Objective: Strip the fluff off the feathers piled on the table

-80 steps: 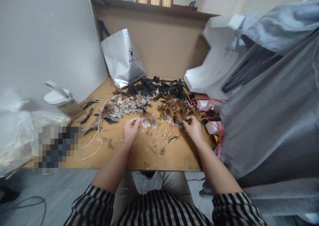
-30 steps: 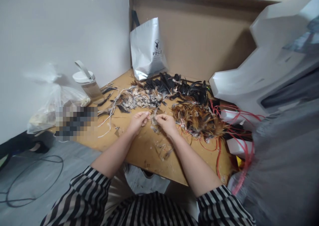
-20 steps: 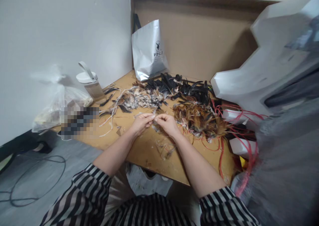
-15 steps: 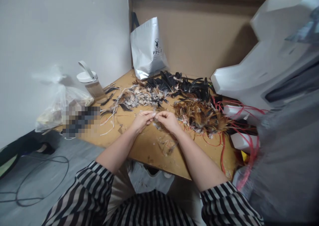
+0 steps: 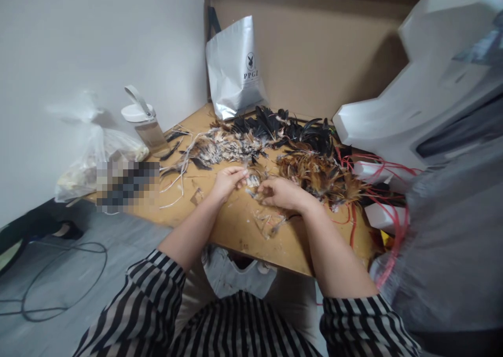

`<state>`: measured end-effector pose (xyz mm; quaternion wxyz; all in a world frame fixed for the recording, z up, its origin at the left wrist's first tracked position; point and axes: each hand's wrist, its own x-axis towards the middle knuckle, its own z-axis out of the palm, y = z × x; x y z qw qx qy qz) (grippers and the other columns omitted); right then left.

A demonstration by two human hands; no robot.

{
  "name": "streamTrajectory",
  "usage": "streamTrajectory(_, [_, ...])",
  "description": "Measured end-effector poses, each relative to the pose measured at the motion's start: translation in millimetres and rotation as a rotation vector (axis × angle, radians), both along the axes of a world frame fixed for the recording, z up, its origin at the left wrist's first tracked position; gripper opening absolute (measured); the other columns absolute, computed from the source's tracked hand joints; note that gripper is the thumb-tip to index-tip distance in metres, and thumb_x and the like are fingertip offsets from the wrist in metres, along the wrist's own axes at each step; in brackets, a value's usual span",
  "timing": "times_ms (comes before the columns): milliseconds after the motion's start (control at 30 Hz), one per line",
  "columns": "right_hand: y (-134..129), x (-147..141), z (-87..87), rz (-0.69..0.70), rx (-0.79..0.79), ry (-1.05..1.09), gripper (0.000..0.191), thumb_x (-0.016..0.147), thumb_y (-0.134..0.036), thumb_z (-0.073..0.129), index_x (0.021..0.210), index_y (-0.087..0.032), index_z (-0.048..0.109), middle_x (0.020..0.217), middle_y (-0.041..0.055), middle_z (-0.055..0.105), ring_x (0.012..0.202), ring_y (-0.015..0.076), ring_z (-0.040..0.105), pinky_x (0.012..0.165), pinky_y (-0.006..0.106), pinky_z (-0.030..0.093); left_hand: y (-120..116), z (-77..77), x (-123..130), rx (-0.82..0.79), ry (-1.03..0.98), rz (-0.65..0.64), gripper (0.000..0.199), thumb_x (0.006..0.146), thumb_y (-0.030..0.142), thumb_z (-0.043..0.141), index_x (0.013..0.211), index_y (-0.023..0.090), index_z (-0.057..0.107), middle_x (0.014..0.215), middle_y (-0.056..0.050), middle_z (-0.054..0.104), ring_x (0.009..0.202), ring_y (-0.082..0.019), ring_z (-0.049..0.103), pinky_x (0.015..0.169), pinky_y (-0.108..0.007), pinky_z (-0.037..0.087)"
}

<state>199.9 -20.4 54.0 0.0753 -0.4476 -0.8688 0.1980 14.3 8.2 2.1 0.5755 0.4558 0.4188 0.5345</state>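
Note:
My left hand point(image 5: 228, 181) and my right hand point(image 5: 281, 193) meet over a wooden table point(image 5: 243, 231), both pinched on a small tuft of pale speckled feathers point(image 5: 252, 181). Behind the hands lies a speckled grey-brown feather pile point(image 5: 220, 148). Farther back sits a black feather pile point(image 5: 286, 131). To the right of my right hand spreads an orange-brown feather pile point(image 5: 320, 174). Loose feather scraps point(image 5: 269, 223) lie near the table's front edge, below my right hand.
A silver bag point(image 5: 234, 68) leans on the cardboard back wall. A white-lidded bottle point(image 5: 142, 123) and a clear plastic bag point(image 5: 94, 152) stand at the left. Red cords point(image 5: 369, 199), white foam pieces point(image 5: 396, 110) and grey cloth point(image 5: 451, 231) crowd the right side.
My right hand left the orange-brown pile and came to my left hand; both now pinch a small feather tuft. My right hand has dropped slightly lower. The camera view swung left.

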Motion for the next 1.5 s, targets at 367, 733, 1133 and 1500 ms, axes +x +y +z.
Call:
streamTrajectory(367, [11.5,2.5,-14.6,-0.112,-0.222,0.542,0.019,0.068,-0.031,0.058,0.069,-0.012,0.061,0.062,-0.0006,0.057,0.055,0.0079,0.046,0.055,0.020,0.035,-3.9,3.4,-2.1,0.029,0.080,-0.110,0.030,0.062,0.037,0.068,0.078,0.011,0.066,0.063,-0.005,0.064,0.049,-0.007,0.053,0.043,-0.017,0.035])
streamTrajectory(733, [20.1,10.0,-20.8,-0.251,-0.538,1.063,0.022,0.065,-0.034,0.066,0.065,-0.014,0.055,0.046,-0.0052,0.047,0.039,0.0035,0.034,0.039,0.018,0.021,-9.7,3.7,-2.3,-0.109,0.056,-0.401,0.031,0.060,0.034,0.071,0.078,0.009,0.063,0.065,-0.007,0.065,0.052,-0.009,0.058,0.044,-0.016,0.038])
streamTrajectory(1133, [23.8,-8.5,-27.0,-0.403,-0.519,1.208,0.027,0.060,-0.037,0.069,0.069,-0.015,0.056,0.062,0.0003,0.062,0.045,0.0058,0.048,0.039,0.017,0.032,-8.5,0.0,-1.8,-0.139,-0.015,-0.397,0.026,0.060,0.028,0.072,0.075,0.009,0.061,0.076,-0.009,0.067,0.056,-0.008,0.059,0.046,-0.014,0.040])
streamTrajectory(1500, [12.8,-25.0,-27.2,-0.493,-0.549,1.139,0.034,0.055,-0.042,0.071,0.068,-0.013,0.059,0.055,-0.0020,0.056,0.040,0.0033,0.041,0.036,0.016,0.026,-3.8,-0.7,2.1,-0.101,-0.065,-0.148,0.030,0.054,0.025,0.075,0.073,0.010,0.058,0.064,-0.005,0.065,0.058,-0.010,0.061,0.055,-0.019,0.045])
